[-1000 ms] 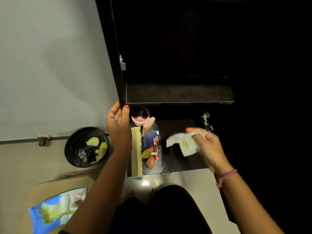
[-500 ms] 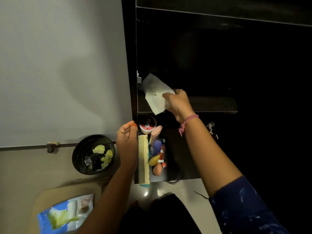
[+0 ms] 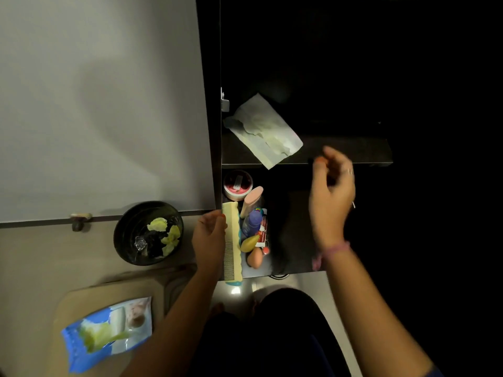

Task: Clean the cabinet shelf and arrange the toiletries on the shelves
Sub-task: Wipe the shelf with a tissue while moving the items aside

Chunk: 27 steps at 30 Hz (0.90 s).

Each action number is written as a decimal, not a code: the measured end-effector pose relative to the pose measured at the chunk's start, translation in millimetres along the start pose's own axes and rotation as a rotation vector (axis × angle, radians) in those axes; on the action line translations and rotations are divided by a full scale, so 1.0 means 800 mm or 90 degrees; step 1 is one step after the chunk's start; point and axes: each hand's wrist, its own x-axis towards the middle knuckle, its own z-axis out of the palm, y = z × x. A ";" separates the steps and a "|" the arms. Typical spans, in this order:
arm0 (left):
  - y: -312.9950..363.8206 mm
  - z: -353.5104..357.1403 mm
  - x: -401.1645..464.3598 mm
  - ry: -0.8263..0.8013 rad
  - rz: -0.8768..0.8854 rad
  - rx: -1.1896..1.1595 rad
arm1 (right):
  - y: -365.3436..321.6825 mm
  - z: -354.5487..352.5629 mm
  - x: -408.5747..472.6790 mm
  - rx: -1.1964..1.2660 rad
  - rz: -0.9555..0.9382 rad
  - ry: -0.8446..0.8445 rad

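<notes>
- Since half a second ago, the wet wipe point(image 3: 263, 129) has been let go by the right hand point(image 3: 330, 197) and is now left lying on the dark upper shelf point(image 3: 340, 151), one corner hanging over the shelf's front edge.
- That right hand has been drawn back and is seen blurred in front of the shelf edge, to the right of the wipe and clear of it; its fingers are loosely curled with nothing held.
- The left hand point(image 3: 208, 236) is placed at the left side of the lower shelf, its fingertips touching the upper end of the pale yellow comb point(image 3: 232, 242); whether the comb is actually pinched cannot be told.
- On the lower shelf, just right of the comb, the toiletries are packed together: a round red-lidded jar point(image 3: 237, 185) at the back, a pink tube point(image 3: 251, 201), a purple bottle point(image 3: 251, 223), a yellow item point(image 3: 250, 242) and an orange egg-shaped sponge point(image 3: 255, 258).
- On the floor to the left, a black waste bin point(image 3: 122, 235) holding crumpled wipes is seen, and nearer the camera a blue wipes packet point(image 3: 107, 333).
</notes>
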 end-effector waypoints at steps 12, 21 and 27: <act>-0.104 0.011 0.014 -0.100 -0.041 0.426 | 0.180 -0.014 -0.262 -0.179 0.515 -0.308; -0.111 0.016 0.021 -0.083 -0.057 0.414 | 0.187 0.048 -0.262 -0.185 0.559 -0.275; -0.102 0.003 0.011 -0.095 -0.112 0.353 | 0.178 0.034 -0.260 -0.004 0.676 -0.303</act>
